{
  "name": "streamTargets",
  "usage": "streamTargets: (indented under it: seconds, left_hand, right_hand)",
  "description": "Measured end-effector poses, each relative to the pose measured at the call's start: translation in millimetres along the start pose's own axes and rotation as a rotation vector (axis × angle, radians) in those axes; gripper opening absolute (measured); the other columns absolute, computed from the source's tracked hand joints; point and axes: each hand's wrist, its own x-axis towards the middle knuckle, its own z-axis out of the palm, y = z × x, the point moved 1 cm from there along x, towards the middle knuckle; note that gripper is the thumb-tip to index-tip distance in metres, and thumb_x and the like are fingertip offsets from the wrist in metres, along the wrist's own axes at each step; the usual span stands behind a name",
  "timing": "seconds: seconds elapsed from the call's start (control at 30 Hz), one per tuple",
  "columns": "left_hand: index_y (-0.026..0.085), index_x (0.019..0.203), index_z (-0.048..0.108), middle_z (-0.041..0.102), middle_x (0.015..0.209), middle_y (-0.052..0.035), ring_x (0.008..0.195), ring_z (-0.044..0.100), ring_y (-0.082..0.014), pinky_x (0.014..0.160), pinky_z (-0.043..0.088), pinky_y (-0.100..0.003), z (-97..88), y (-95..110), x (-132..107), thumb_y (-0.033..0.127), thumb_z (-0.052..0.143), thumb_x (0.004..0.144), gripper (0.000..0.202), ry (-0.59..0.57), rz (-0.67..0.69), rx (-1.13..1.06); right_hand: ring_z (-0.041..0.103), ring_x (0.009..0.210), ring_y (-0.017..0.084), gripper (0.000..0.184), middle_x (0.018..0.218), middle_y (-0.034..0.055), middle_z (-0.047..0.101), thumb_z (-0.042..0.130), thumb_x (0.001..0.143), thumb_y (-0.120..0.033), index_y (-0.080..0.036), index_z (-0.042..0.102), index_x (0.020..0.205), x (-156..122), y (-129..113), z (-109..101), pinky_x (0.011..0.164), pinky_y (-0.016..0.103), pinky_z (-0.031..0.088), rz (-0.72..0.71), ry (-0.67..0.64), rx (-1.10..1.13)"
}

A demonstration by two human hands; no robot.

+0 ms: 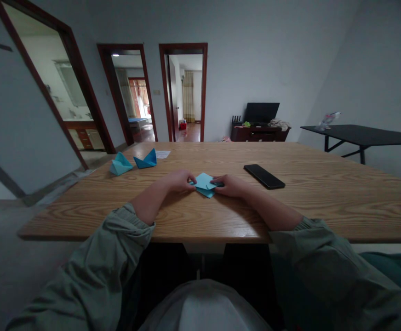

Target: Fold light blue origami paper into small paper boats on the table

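A piece of light blue origami paper [203, 183], folded into layers, lies on the wooden table [311, 202] in front of me. My left hand [179, 180] grips its left side. My right hand [230, 185] presses on its right side, with the fingertips on top of the paper. The hands nearly meet over the fold, and they hide part of the paper. Farther left stand two finished-looking blue paper boats, a paler one [120, 164] and a darker one [146, 159].
A black smartphone [264, 176] lies to the right of my right hand. A small white paper slip [163, 154] sits behind the boats. Beyond the table stand a black side table [362, 134] and a low dark cabinet [259, 134] with a monitor. Doorways line the far wall.
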Motion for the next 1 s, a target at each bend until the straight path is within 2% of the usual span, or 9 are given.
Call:
streamTargets:
  seconds: [0.17,0.3,0.37,0.47,0.57,0.63,0.73,0.9,1.0]
  left_hand:
    - [0.021,0.096,0.071,0.068,0.094,-0.0048,0.080,0.058,-0.0178,0.070,0.041,-0.025,1.1,-0.9,1.1,0.046,0.055,0.077,0.035,0.040,0.006,-0.014]
    - [0.019,0.089,0.071,0.069,0.084,-0.0039,0.072,0.058,-0.0164,0.063,0.040,-0.025,-0.2,0.2,-0.7,0.045,0.046,0.084,0.036,0.043,0.001,-0.048]
    - [0.019,0.094,0.069,0.068,0.086,-0.0035,0.074,0.059,-0.0162,0.063,0.041,-0.024,0.0,0.6,-1.1,0.043,0.045,0.085,0.035,0.066,0.004,-0.071]
    - [0.021,0.114,0.061,0.067,0.091,-0.0032,0.077,0.059,-0.0157,0.067,0.042,-0.024,2.4,-0.1,0.6,0.038,0.046,0.085,0.038,0.107,-0.010,-0.118]
    - [0.021,0.127,0.051,0.065,0.092,-0.0036,0.079,0.058,-0.0155,0.070,0.043,-0.024,5.7,-2.1,3.1,0.035,0.048,0.084,0.046,0.134,-0.025,-0.137]
    - [0.022,0.131,0.047,0.064,0.091,-0.0032,0.078,0.058,-0.0151,0.071,0.043,-0.024,7.3,-3.0,4.1,0.033,0.048,0.084,0.049,0.136,-0.014,-0.147]
    - [0.025,0.133,0.046,0.064,0.088,-0.0019,0.077,0.058,-0.0152,0.073,0.043,-0.025,8.9,-2.6,4.8,0.031,0.045,0.085,0.048,0.127,0.021,-0.123]
    - [0.026,0.122,0.058,0.061,0.105,-0.0047,0.093,0.055,-0.0182,0.086,0.040,-0.027,10.8,2.0,6.4,0.036,0.044,0.087,0.039,0.105,0.047,0.028]
    - [0.025,0.121,0.059,0.058,0.106,-0.0072,0.095,0.054,-0.0205,0.089,0.039,-0.030,11.7,4.3,7.1,0.041,0.043,0.087,0.041,0.086,0.046,0.071]
  right_hand:
    - [0.063,0.082,0.020,0.038,0.101,0.0040,0.071,0.051,0.082,-0.046,-0.023,0.069,0.107,-1.4,-3.0,-4.6,0.073,0.027,0.045,0.041,-0.001,0.024]
    - [0.058,0.063,0.016,0.042,0.075,0.0036,0.070,0.042,0.087,-0.050,-0.020,0.072,0.091,-0.8,-3.6,-6.6,0.059,0.025,0.040,0.131,0.054,0.007]
    - [0.057,0.063,0.015,0.042,0.074,0.0043,0.070,0.042,0.087,-0.049,-0.019,0.071,0.087,0.6,-2.1,-6.5,0.058,0.025,0.039,0.152,0.094,-0.006]
    - [0.058,0.065,0.015,0.039,0.076,0.0053,0.069,0.043,0.087,-0.046,-0.018,0.069,0.086,3.4,1.6,-4.0,0.059,0.025,0.040,0.154,0.132,0.003]
    - [0.060,0.072,0.015,0.032,0.088,0.0061,0.069,0.049,0.086,-0.040,-0.018,0.065,0.102,5.1,4.6,-0.4,0.063,0.024,0.043,0.153,0.186,0.085]
    - [0.060,0.073,0.014,0.036,0.095,0.0058,0.068,0.051,0.085,-0.034,-0.019,0.058,0.118,5.4,5.1,1.6,0.066,0.023,0.045,0.150,0.205,0.124]
    - [0.059,0.072,0.013,0.044,0.098,0.0040,0.068,0.049,0.086,-0.027,-0.026,0.051,0.129,5.1,3.3,2.7,0.071,0.025,0.045,0.119,0.191,0.069]
    - [0.060,0.084,0.018,0.033,0.102,0.0079,0.065,0.046,0.087,-0.028,-0.023,0.067,0.112,4.9,-0.8,2.7,0.081,0.027,0.042,0.035,0.158,-0.074]
    - [0.060,0.084,0.018,0.033,0.105,0.0079,0.064,0.048,0.086,-0.034,-0.023,0.068,0.110,4.1,-2.5,2.9,0.082,0.026,0.042,0.031,0.149,-0.082]
